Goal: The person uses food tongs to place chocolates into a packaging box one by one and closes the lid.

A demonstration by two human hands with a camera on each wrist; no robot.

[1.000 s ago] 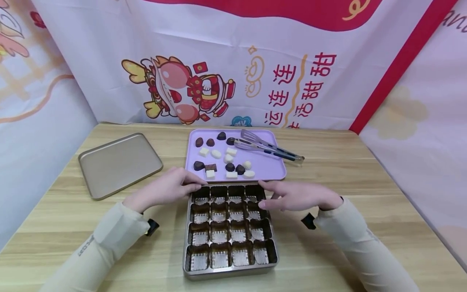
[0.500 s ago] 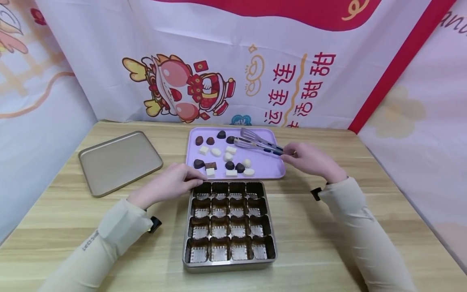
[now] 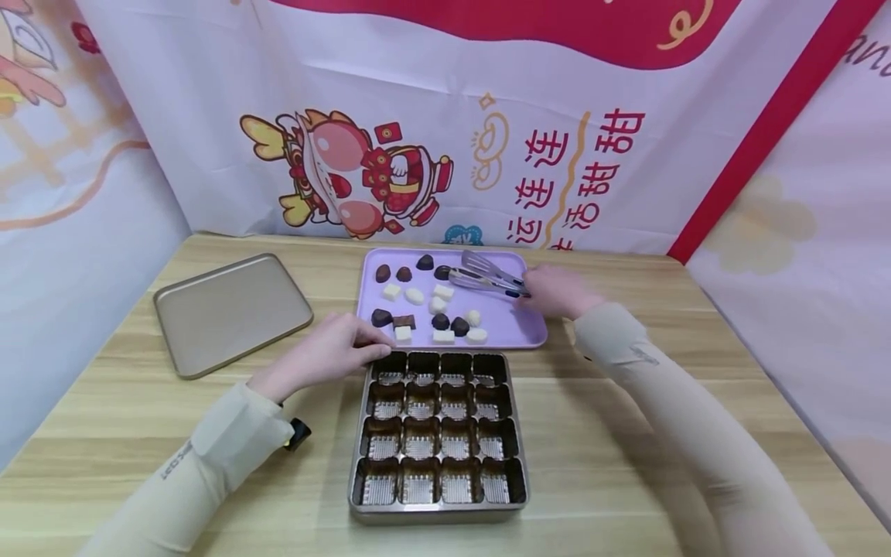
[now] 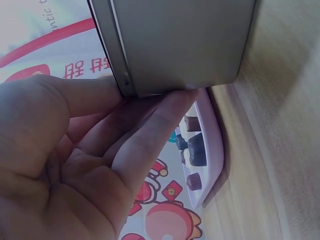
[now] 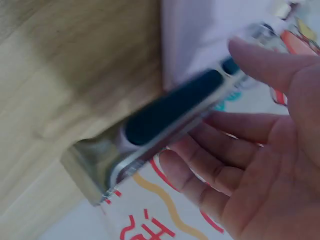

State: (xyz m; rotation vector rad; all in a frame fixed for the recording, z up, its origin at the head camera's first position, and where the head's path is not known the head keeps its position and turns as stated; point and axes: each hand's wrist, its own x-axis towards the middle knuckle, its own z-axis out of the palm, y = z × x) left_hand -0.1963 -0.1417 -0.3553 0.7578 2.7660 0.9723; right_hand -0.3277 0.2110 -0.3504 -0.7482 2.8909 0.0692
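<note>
A metal tin (image 3: 438, 516) with a brown insert of small square compartments stands on the table in the head view. My left hand (image 3: 334, 344) holds its far left corner, thumb on the rim and fingers against the outer wall (image 4: 180, 45), as the left wrist view shows. Behind it, a lilac tray (image 3: 511, 333) bears dark, brown and white chocolates (image 3: 441, 321). Metal tongs (image 3: 480, 277) lie over the tray's right part. My right hand (image 3: 557, 291) grips their dark-padded handle (image 5: 175, 107), thumb on one side and fingers on the other.
A flat bronze-coloured tray (image 3: 233, 313), perhaps the tin's lid, lies on the wooden table (image 3: 605, 456) at the left. A printed cloth (image 3: 411, 70) hangs right behind the table, with more cloth at both sides.
My right hand has left the tin's right side, reached out to the tongs' handle and moved along it toward the tray's right edge. My left hand has stayed at the tin's corner.
</note>
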